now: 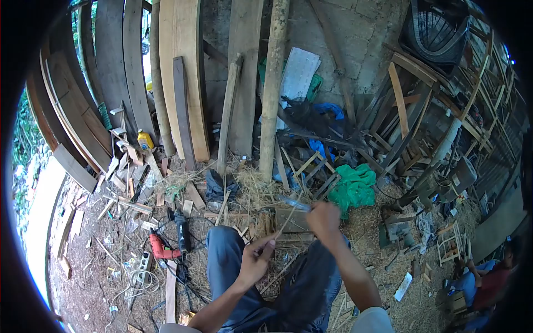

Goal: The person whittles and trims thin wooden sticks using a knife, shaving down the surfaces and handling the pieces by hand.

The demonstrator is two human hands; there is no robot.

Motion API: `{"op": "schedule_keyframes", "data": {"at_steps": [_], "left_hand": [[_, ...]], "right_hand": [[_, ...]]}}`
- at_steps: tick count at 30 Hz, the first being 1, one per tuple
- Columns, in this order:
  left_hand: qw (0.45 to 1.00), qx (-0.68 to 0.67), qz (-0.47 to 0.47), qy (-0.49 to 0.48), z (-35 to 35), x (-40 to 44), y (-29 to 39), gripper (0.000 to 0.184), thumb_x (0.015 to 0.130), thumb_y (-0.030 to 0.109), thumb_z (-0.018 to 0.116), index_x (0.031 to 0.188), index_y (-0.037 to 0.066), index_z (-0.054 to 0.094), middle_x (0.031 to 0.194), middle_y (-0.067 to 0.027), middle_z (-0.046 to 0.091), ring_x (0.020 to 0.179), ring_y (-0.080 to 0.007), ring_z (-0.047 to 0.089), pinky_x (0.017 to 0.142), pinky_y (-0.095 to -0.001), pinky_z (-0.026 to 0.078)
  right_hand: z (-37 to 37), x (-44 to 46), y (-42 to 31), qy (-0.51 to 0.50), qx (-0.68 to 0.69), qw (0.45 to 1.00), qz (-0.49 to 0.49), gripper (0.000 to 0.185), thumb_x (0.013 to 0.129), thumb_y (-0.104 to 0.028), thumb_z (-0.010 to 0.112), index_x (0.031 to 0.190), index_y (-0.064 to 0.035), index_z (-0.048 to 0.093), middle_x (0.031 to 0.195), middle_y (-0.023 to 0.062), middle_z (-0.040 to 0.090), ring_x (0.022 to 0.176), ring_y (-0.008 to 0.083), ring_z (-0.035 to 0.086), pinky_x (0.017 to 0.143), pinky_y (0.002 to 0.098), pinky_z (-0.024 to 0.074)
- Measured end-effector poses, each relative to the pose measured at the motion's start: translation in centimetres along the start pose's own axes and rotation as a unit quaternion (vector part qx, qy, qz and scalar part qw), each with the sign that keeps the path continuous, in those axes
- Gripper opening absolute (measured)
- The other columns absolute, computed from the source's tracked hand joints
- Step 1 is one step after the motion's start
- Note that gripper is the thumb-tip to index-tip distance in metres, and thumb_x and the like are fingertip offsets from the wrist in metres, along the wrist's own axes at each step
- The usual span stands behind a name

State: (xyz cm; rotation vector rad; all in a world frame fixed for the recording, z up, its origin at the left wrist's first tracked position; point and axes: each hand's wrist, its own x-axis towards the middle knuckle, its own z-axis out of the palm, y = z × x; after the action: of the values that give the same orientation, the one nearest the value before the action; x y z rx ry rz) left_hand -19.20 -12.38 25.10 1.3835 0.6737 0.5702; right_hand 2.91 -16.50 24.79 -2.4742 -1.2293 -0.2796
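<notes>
My left hand (256, 262) is closed in a pinch on the lower end of a thin wooden strip (286, 223), which slants up and away between my knees. Higher and to the right, my right hand (323, 222) is wrapped round the handle of a knife (295, 204). Its pale blade points left and lies across or very near the upper part of the strip; I cannot tell whether they touch. The handle is hidden in my fist. Below both hands are my legs in dark trousers (225, 258), with a wooden block (291, 220) on the ground beyond them.
A red drill (162, 247), a black power tool (182, 232) and a power strip (143, 267) with cords lie at left. Tall planks (186, 72) lean behind. A green cloth (353, 187) and piled scrap wood are at right. Another person (488, 280) sits far right.
</notes>
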Motion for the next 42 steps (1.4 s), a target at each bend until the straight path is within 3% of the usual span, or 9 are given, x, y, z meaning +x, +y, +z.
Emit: {"op": "schedule_keyframes", "data": {"at_steps": [5, 9, 12, 18, 25, 29, 34, 38, 42], "left_hand": [[0.998, -0.018, 0.064, -0.003, -0.2, 0.0, -1.0, 0.027, 0.094, 0.014, 0.052, 0.118, 0.003, 0.060, 0.105, -0.0050, 0.066, 0.094, -0.0061, 0.053, 0.085, -0.0217, 0.041], [0.999, -0.027, 0.024, -0.018, -0.1, 0.0, -0.7, 0.026, 0.095, 0.013, 0.052, 0.118, 0.003, 0.061, 0.088, 0.0015, 0.062, 0.077, -0.0031, 0.050, 0.067, -0.0191, 0.041], [0.997, -0.045, 0.054, -0.020, -1.0, -0.8, -1.3, 0.026, 0.095, 0.014, 0.051, 0.118, 0.003, 0.061, 0.075, 0.0051, 0.053, 0.063, -0.0005, 0.042, 0.053, -0.0180, 0.033], [0.975, -0.214, -0.024, -0.050, -0.6, 0.6, -1.7, 0.027, 0.096, 0.016, 0.050, 0.118, 0.002, 0.059, 0.062, 0.0057, 0.041, 0.051, -0.0019, 0.032, 0.045, -0.0201, 0.024], [0.989, -0.139, 0.010, -0.055, -0.8, -0.3, -1.1, 0.031, 0.097, 0.018, 0.048, 0.122, 0.003, 0.057, 0.059, 0.0085, 0.039, 0.049, -0.0003, 0.030, 0.044, -0.0199, 0.023], [0.994, -0.096, 0.042, -0.036, 0.0, -0.2, -1.1, 0.029, 0.096, 0.016, 0.048, 0.121, 0.004, 0.059, 0.061, 0.0087, 0.042, 0.050, 0.0005, 0.031, 0.045, -0.0194, 0.023], [0.997, -0.055, 0.000, -0.060, -0.8, -1.0, -1.5, 0.028, 0.096, 0.013, 0.049, 0.120, 0.004, 0.059, 0.062, 0.0084, 0.042, 0.052, 0.0008, 0.032, 0.046, -0.0189, 0.025], [0.991, -0.117, 0.014, -0.059, -0.7, -0.3, -1.0, 0.028, 0.098, 0.018, 0.046, 0.116, 0.002, 0.060, 0.060, 0.0048, 0.040, 0.048, -0.0035, 0.032, 0.045, -0.0204, 0.026], [0.984, -0.156, 0.021, -0.078, -0.9, 0.2, -1.3, 0.029, 0.099, 0.018, 0.044, 0.119, 0.002, 0.057, 0.060, 0.0054, 0.036, 0.050, -0.0033, 0.032, 0.046, -0.0203, 0.027]], "right_hand": [[-2.2, -1.2, -1.8, -0.035, -0.004, 0.999, -0.027, 0.016, 0.071, -0.022, 0.065, 0.073, -0.0071, 0.070, 0.066, 0.0163, 0.065, 0.066, 0.0339, 0.065, 0.061, 0.0438, 0.0523], [-1.5, -0.6, -0.8, -0.070, 0.004, 0.995, -0.065, 0.017, 0.073, -0.024, 0.064, 0.076, -0.0095, 0.071, 0.069, 0.0173, 0.065, 0.062, 0.0353, 0.064, 0.058, 0.0422, 0.0523], [-1.8, 2.5, 2.1, 0.010, -0.018, 0.993, 0.116, 0.014, 0.073, -0.022, 0.064, 0.076, -0.0103, 0.071, 0.064, 0.0145, 0.064, 0.067, 0.0336, 0.065, 0.063, 0.0444, 0.0524], [-1.3, -4.1, -2.9, -0.042, 0.080, 0.990, -0.111, 0.009, 0.070, -0.020, 0.064, 0.074, -0.0145, 0.070, 0.066, 0.0138, 0.064, 0.064, 0.0334, 0.064, 0.061, 0.0457, 0.0504], [-1.3, -0.5, -1.1, -0.023, 0.014, 1.000, -0.011, 0.011, 0.070, -0.021, 0.066, 0.074, -0.0121, 0.071, 0.064, 0.0149, 0.063, 0.064, 0.0321, 0.064, 0.061, 0.0441, 0.0503], [0.5, -3.7, -2.4, 0.011, 0.022, 0.985, -0.170, 0.012, 0.067, -0.021, 0.067, 0.071, -0.0098, 0.070, 0.058, 0.0149, 0.061, 0.057, 0.0341, 0.061, 0.055, 0.0427, 0.0502], [-2.6, 1.1, 1.1, -0.015, 0.012, 0.998, 0.066, 0.024, 0.076, -0.028, 0.065, 0.075, -0.0038, 0.070, 0.065, 0.0180, 0.064, 0.061, 0.0342, 0.064, 0.063, 0.0432, 0.0527], [-1.5, -1.3, 0.4, 0.037, 0.051, 0.998, 0.002, 0.023, 0.077, -0.026, 0.065, 0.078, -0.0036, 0.070, 0.070, 0.0213, 0.065, 0.065, 0.0340, 0.065, 0.060, 0.0418, 0.0525], [0.0, -0.7, 2.3, -0.102, 0.312, 0.935, 0.133, 0.027, 0.086, -0.025, 0.061, 0.070, -0.0037, 0.063, 0.056, 0.0094, 0.054, 0.049, 0.0223, 0.053, 0.047, 0.0367, 0.0424]]}}
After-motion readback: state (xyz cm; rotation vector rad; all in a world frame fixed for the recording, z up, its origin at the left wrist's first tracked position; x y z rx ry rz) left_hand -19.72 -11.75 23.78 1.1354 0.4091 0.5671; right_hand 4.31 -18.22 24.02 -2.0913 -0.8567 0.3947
